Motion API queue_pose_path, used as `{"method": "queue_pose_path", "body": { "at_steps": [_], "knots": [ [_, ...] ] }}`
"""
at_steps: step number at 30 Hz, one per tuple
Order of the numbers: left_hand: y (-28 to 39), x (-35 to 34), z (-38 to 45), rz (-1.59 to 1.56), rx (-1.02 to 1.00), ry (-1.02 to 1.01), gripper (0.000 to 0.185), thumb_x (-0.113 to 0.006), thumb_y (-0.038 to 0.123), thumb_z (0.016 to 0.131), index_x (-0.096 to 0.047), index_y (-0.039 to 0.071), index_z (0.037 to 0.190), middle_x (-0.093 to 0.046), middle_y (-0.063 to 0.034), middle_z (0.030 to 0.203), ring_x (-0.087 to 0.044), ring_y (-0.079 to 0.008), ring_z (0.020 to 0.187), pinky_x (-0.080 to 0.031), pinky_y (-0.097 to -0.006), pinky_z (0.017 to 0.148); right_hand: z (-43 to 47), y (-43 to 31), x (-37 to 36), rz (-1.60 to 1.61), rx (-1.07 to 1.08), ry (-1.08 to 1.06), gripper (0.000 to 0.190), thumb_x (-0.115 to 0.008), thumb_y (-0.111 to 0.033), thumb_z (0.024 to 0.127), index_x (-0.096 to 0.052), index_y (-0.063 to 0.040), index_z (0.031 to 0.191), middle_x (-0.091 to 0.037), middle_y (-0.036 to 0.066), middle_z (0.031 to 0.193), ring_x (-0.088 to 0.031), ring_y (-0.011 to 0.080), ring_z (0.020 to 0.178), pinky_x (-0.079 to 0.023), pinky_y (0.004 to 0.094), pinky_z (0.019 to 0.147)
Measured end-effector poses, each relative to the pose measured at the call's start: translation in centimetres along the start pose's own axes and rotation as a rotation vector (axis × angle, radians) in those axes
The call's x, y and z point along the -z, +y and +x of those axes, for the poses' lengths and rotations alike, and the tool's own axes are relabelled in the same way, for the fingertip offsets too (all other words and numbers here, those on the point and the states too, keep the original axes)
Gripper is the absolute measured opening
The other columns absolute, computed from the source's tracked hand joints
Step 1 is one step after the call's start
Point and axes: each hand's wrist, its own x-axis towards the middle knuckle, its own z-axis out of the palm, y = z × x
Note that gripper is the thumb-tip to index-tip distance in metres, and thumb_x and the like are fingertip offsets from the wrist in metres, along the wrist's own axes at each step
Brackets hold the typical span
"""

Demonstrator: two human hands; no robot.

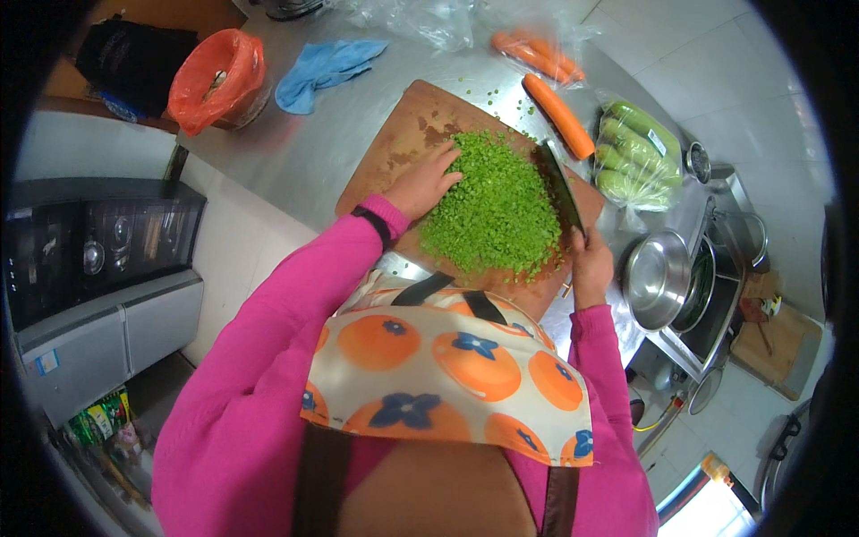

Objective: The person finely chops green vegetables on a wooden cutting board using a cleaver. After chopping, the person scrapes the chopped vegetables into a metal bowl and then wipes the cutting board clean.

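Note:
A large heap of finely chopped green vegetable [493, 208] covers the middle of a wooden cutting board [384, 151] on the steel counter. At the heap's left edge, my left hand [424, 180] touches the green pieces, its fingers a little apart. My right hand [592, 265] grips the handle of a kitchen knife [562, 186], whose broad dark blade stands on edge along the right side of the heap. Small green bits lie scattered beyond the board's far edge, near a single peeled-looking carrot [558, 115].
Beyond the board lie a blue cloth [325, 72], bagged carrots [537, 55] and a bin with a red liner [218, 80]. To the right are bagged long green vegetables [636, 158], a steel bowl [658, 278] and a sink [723, 312].

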Motion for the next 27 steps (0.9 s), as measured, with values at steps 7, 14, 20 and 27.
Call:
{"method": "queue_pose_path", "body": {
  "at_steps": [7,14,20,27],
  "knots": [
    [-1.3,1.8,0.8,0.100,0.058,0.106,0.053,-0.057,0.028,0.105,-0.046,0.000,0.149,-0.037,-0.0205,0.162,-0.041,-0.0388,0.145,-0.034,-0.0424,0.121,-0.2,-1.4,0.1,0.029,0.125,0.008,0.022,-0.066,-0.034,0.095,-0.067,-0.016,0.107,-0.073,0.017,0.096,-0.070,0.0417,0.091,-0.054,0.0521,0.076],
    [-1.1,0.0,2.8,0.074,-0.026,0.046,0.052,-0.053,0.027,0.107,-0.044,0.001,0.151,-0.039,-0.0223,0.160,-0.038,-0.0392,0.148,-0.032,-0.0422,0.122,6.2,-4.1,-2.0,0.153,0.399,0.138,0.023,-0.067,-0.032,0.095,-0.066,-0.011,0.104,-0.072,0.018,0.092,-0.069,0.0431,0.087,-0.052,0.0547,0.074],
    [1.4,-1.2,1.6,-0.050,-0.129,-0.067,0.045,-0.050,0.021,0.107,-0.049,0.000,0.146,-0.044,-0.0245,0.154,-0.043,-0.0410,0.143,-0.036,-0.0457,0.120,5.1,-4.8,-1.5,-0.046,0.447,-0.067,0.022,-0.069,-0.032,0.094,-0.066,-0.011,0.103,-0.071,0.018,0.089,-0.069,0.0411,0.084,-0.052,0.0535,0.072],
    [3.0,0.1,-1.5,-0.006,-0.309,-0.104,0.036,-0.056,0.012,0.102,-0.059,0.001,0.136,-0.054,-0.0190,0.147,-0.047,-0.0385,0.140,-0.039,-0.0446,0.118,-0.8,-3.5,2.9,0.001,0.355,-0.141,0.019,-0.067,-0.025,0.095,-0.067,-0.013,0.110,-0.071,0.018,0.095,-0.069,0.0412,0.085,-0.053,0.0511,0.071]
  ]
}}
